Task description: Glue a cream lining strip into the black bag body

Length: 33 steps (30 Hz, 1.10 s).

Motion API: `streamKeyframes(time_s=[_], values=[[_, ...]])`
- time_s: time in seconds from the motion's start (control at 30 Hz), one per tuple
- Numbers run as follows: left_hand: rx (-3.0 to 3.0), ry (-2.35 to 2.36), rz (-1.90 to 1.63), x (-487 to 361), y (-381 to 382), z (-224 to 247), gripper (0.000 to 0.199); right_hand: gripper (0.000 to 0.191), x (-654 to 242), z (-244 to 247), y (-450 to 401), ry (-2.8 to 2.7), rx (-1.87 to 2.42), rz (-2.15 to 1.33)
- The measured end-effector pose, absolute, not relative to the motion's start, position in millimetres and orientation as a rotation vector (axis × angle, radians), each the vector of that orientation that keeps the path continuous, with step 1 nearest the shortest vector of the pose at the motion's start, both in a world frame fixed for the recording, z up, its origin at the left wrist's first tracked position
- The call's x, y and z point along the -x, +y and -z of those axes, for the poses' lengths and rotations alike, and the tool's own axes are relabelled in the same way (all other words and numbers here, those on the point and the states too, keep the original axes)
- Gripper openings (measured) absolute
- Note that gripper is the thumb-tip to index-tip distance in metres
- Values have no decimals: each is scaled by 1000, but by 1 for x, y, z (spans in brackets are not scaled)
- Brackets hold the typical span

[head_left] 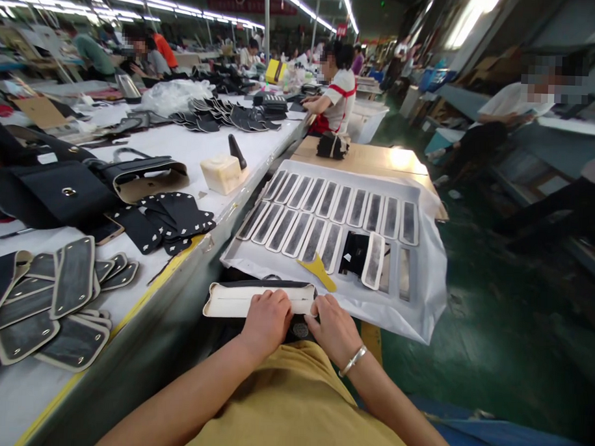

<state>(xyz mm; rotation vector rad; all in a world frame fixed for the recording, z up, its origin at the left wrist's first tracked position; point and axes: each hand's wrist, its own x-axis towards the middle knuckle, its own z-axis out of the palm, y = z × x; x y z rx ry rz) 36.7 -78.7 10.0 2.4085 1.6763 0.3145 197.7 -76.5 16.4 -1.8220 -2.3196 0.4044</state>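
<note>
A black bag piece with a cream lining point(231, 301) lies across my lap, its long opening facing up. My left hand point(269, 318) is closed on the near edge of this piece, around its middle. At its right end, my right hand point(333, 328) grips the corner with thumb and fingers. Just beyond, a yellow tool point(318, 272) rests on a white-covered tray point(422, 279). Two rows of grey strips with pale borders point(341, 204) lie on that tray, with a black piece point(355, 253) beside a tilted strip point(373, 261).
On the left table point(183, 155) are black bags point(59, 188), stacked bordered pieces point(74, 277), dark cut pieces point(163, 218) and a cream block point(222, 173). A person in red straps point(341, 94) works beyond the tray; another sits at right point(519, 100).
</note>
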Motion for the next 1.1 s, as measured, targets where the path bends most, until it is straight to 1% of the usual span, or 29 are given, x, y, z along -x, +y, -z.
streamKeyframes(time_s=[0.13, 0.2, 0.3, 0.37, 0.47, 0.53, 0.67, 0.77, 0.8, 0.83, 0.9, 0.93, 1.0, 1.1], values=[[-2406, 1646, -226, -37, -73, -13, 9, 12, -200, -22, -65, -2302, 1884, -516], [-2381, 1642, -205, -36, -72, -14, 8, 15, -201, -24, -68, -2314, 1877, -497], [-2353, 1655, -207, -34, -73, -15, 9, 17, -201, -21, -88, -2315, 1747, -224], [-2351, 1658, -223, -34, -75, -14, 9, 28, -199, -12, -108, -2329, 1586, -11], [-2349, 1649, -257, -36, -76, -12, 8, 41, -195, 9, -131, -2411, 1359, 159], [-2329, 1632, -301, -36, -75, -11, 9, 41, -191, 22, -137, -2456, 1282, 251], [-2309, 1507, -347, -18, -74, -12, 7, 41, -182, 36, -137, -2443, 1266, 466], [-2241, 1398, -510, 11, -79, -10, 32, 42, -178, 36, -135, -2430, 1234, 564], [-2215, 1367, -578, 19, -82, -9, 33, 42, -177, 35, -135, -2437, 1224, 581], [-2195, 1343, -635, 26, -85, -7, 27, 42, -176, 34, -135, -2444, 1211, 595], [-2182, 1338, -691, 33, -89, -2, 7, 41, -175, 33, -135, -2453, 1190, 609], [-2174, 1353, -706, 33, -90, 0, 4, 41, -174, 33, -134, -2458, 1181, 608], [-2152, 1396, -738, 29, -89, 3, 11, 41, -174, 34, -134, -2468, 1171, 593], [-2165, 1429, -743, 22, -84, 3, 14, 44, -172, 39, -131, -2482, 1180, 566]])
